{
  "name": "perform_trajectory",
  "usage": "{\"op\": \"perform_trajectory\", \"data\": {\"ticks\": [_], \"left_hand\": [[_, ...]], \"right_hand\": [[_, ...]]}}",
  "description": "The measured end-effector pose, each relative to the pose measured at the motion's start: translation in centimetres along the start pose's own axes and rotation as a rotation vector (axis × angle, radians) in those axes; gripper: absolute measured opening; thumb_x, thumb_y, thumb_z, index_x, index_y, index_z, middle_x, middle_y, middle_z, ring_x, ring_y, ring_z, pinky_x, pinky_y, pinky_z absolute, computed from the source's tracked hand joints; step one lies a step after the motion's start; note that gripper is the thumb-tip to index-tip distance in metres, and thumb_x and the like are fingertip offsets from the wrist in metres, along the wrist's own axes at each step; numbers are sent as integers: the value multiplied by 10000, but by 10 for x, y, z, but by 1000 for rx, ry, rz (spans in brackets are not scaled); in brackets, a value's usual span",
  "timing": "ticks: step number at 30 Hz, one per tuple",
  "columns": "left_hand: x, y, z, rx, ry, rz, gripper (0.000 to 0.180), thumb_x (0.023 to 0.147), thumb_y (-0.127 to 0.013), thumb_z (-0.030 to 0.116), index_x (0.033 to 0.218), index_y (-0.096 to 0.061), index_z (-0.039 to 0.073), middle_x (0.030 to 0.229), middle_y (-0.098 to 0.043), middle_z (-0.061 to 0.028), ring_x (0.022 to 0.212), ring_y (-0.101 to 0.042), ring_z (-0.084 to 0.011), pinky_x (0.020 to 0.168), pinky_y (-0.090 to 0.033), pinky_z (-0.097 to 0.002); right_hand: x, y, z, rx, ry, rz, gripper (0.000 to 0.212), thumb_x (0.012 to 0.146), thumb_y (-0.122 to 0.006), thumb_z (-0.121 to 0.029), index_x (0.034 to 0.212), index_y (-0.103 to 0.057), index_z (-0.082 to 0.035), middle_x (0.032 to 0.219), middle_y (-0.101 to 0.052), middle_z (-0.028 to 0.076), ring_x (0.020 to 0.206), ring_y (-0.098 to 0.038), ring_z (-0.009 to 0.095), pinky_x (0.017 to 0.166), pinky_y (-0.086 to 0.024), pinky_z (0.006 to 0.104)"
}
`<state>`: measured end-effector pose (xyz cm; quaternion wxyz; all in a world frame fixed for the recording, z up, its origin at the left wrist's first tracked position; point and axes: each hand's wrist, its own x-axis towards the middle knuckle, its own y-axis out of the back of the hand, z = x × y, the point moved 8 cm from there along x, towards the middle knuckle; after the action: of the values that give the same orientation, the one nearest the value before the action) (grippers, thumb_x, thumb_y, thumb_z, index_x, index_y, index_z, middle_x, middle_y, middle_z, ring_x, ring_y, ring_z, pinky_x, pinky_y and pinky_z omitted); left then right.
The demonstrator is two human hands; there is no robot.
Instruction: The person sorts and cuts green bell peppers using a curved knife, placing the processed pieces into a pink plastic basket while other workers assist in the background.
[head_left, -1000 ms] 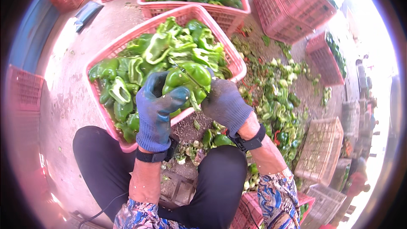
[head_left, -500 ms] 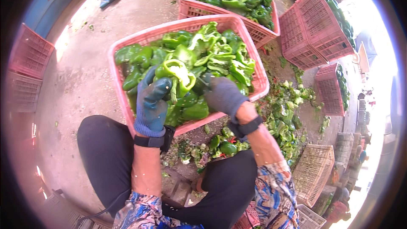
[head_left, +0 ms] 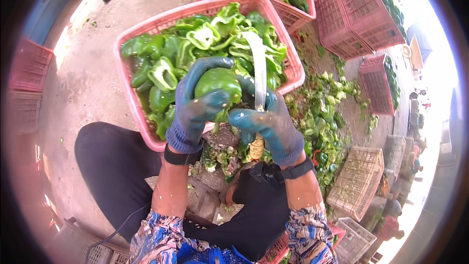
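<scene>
My left hand [head_left: 195,105], in a blue-coated glove, is closed around a green bell pepper [head_left: 218,84]. The pepper is held over the near side of a pink plastic crate [head_left: 126,76]. In my right hand [head_left: 276,129], gloved alike, is a knife [head_left: 258,63] with a pale curved blade and a wooden handle. Its blade points away from me, to the right of the pepper, and my right fingertips come close to the pepper's right side. Whole peppers and cut-open halves [head_left: 203,36] fill the crate; some are hidden behind my hands.
Another pink crate of peppers [head_left: 298,5] stands beyond, and stacked crates [head_left: 347,17] rise at the far right. Pepper scraps [head_left: 317,112] litter the floor on the right, near a pale crate [head_left: 356,181]. More pink crates [head_left: 31,66] stand at the left.
The stemmed, cut pepper piece has left my left hand, which now holds a rounded pepper. My right hand has drawn back from the crate, bringing the knife into plain sight. The view has shifted slightly.
</scene>
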<state>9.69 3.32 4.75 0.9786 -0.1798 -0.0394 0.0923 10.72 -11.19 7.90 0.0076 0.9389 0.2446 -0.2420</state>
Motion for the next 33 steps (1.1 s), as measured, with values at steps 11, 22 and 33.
{"op": "perform_trajectory", "data": {"ticks": [11, 22, 33], "left_hand": [[-5, -48, -33, -42, 39, -245, 520, 756, -750, 350, 1146, -686, 12, 1003, -703, -89, 905, -682, -184, 857, -543, -341], [-18, -63, -41, 592, 138, -83, 401, 803, -784, 352, 970, -694, -1, 863, -680, -172, 782, -692, -297, 739, -544, -378], [-24, -74, -29, 503, 62, -179, 425, 761, -838, 303, 1035, -711, 5, 944, -718, -141, 853, -715, -226, 796, -565, -353]], "right_hand": [[-17, 34, 26, -55, -87, -2, 367, 796, -816, -156, 1119, -720, -11, 868, -726, 33, 623, -629, 68, 532, -500, 219], [-34, 76, 64, 49, -16, 202, 210, 824, -791, -62, 984, -704, 42, 763, -709, 65, 537, -630, 117, 497, -525, 262], [-53, 80, 59, 83, -153, 172, 195, 802, -792, -87, 962, -713, -8, 764, -684, 44, 564, -626, 116, 520, -501, 263]]}}
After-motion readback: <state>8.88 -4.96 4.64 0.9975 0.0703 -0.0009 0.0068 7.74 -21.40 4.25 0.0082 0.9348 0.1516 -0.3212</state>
